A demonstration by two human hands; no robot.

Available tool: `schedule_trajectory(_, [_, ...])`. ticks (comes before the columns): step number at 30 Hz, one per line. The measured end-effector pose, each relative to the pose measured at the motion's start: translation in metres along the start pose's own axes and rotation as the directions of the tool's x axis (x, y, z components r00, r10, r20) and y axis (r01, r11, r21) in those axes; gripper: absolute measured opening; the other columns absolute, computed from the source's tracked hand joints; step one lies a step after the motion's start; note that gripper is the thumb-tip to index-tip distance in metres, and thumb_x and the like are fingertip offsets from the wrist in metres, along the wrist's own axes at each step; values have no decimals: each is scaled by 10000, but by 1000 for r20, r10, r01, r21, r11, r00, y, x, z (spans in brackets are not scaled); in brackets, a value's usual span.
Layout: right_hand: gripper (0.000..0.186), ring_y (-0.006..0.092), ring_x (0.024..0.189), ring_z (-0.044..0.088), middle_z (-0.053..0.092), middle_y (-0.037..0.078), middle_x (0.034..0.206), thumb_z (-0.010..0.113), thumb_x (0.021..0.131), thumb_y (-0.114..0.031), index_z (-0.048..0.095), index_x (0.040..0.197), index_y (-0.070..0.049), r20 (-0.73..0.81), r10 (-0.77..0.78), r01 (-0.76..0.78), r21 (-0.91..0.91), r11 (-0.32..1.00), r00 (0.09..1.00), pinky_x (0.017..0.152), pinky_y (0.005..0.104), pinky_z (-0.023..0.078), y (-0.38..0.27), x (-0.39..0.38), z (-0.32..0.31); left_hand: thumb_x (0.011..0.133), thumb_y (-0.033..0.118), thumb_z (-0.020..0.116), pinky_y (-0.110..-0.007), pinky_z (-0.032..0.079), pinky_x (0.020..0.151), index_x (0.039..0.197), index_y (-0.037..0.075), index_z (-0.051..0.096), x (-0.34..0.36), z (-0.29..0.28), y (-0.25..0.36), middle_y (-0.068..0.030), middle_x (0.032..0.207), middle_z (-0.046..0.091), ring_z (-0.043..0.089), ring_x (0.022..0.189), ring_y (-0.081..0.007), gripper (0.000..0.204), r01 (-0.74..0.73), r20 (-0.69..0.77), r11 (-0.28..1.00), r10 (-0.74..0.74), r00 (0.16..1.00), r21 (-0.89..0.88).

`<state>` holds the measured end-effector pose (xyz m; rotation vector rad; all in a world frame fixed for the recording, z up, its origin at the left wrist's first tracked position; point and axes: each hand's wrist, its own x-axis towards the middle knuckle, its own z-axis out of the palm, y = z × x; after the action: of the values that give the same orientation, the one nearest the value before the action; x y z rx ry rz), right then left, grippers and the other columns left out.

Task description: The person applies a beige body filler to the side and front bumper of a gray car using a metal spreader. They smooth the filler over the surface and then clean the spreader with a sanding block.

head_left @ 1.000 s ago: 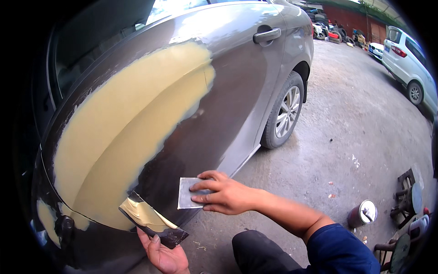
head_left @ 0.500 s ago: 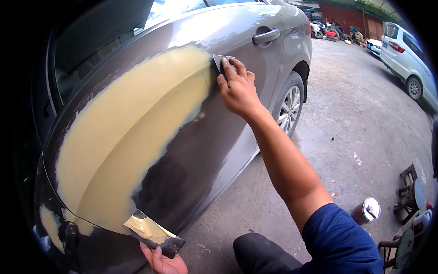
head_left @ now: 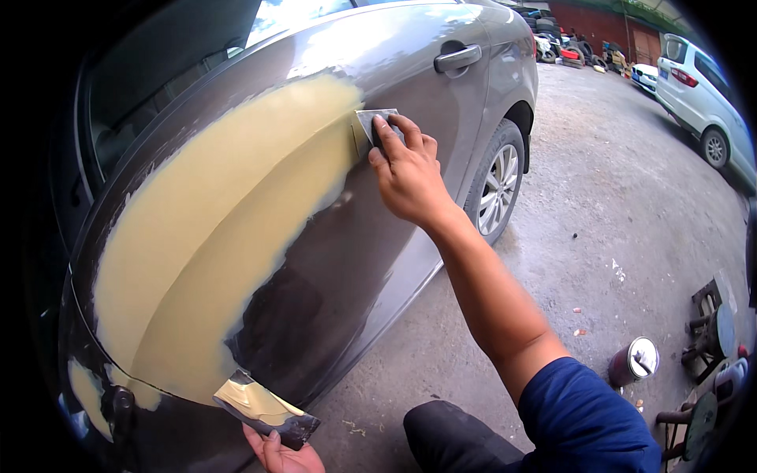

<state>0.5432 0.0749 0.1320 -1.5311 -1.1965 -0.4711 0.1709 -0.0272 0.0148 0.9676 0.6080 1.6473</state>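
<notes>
My right hand [head_left: 406, 169] grips a small flat grey scraper [head_left: 363, 126] against the grey car door [head_left: 418, 94], at the upper right edge of a long patch of pale yellow filler [head_left: 213, 173] that follows the door's crease. Low on the left, my left hand [head_left: 280, 453] holds a dark flat board [head_left: 296, 426] from below, with a glob of yellow paste [head_left: 252, 394] on it. A smaller filler patch [head_left: 87, 386] lies at the far lower left of the bodywork.
The rear wheel [head_left: 497, 185] stands beyond my right arm. On the concrete ground [head_left: 615, 197] at right are a metal can [head_left: 631, 363] and small stools [head_left: 714, 331]. A white van [head_left: 694, 94] and piled tyres [head_left: 572, 51] are farther back.
My right hand has risen with the scraper from beside the board to the filler's upper right edge, then slid slightly down and left. My left hand and board sit a little lower than at first.
</notes>
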Motion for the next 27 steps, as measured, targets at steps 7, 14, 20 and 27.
schedule_trajectory(7, [495,420,1232,356,337,119,1460,466,956,-277,404,1413,-96,-28,-40,42,58,997,999,984,527,364,9,22,11,816,110,455,-398,335,1070,1423,17,335,1,-1,-8,-139,1391,434,425,1267,-268,625,7,27,1000,-6,1000,-13])
schedule_trajectory(14, [481,449,1201,372,363,134,1433,494,926,-203,421,1389,-93,41,-185,187,-45,981,982,928,540,377,-39,-32,27,816,110,452,-399,335,1072,1437,17,319,0,-6,-12,-142,1397,427,423,1270,-273,642,2,-29,1000,-2,1000,20])
schedule_trajectory(20, [513,457,1196,374,381,121,1417,519,867,-120,447,1375,-109,39,-311,313,-129,941,950,896,538,384,-31,-65,44,818,119,455,-399,355,1055,1442,24,315,-1,-5,-16,-142,1400,423,428,1265,-271,646,33,-34,999,-33,999,20])
schedule_trajectory(27, [481,414,1196,381,390,99,1417,546,886,-183,475,1359,-131,117,-311,327,-153,933,943,907,516,376,-16,-87,32,816,119,458,-401,355,1054,1438,25,318,-1,-4,-16,-142,1398,425,431,1260,-270,644,30,-7,999,-30,1000,25])
